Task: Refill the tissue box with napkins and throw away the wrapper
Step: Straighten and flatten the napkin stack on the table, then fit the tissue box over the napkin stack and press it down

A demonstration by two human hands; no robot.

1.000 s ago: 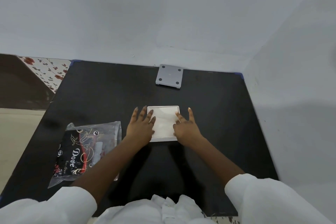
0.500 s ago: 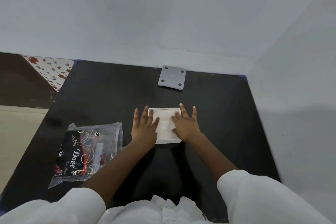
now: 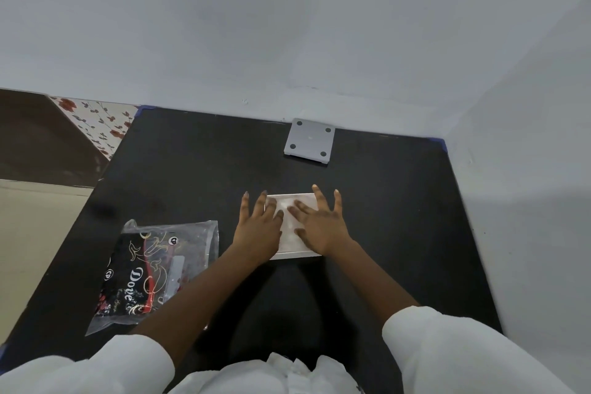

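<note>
Under both flat hands, left (image 3: 257, 231), right (image 3: 320, 227): napkin stack (image 3: 291, 230)

White square tissue box (image 3: 291, 251) lying flat mid-table, white napkins (image 3: 285, 203) filling its open top, clear wrapper (image 3: 153, 272) with black "Dove" print lying flat to its left, apart

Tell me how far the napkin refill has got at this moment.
Done: white napkins sit in the open white square box. In hand: left hand and right hand press flat on them. Left: the grey square lid lies apart by the wall, and the clear printed plastic wrapper is still on the black table.
</note>
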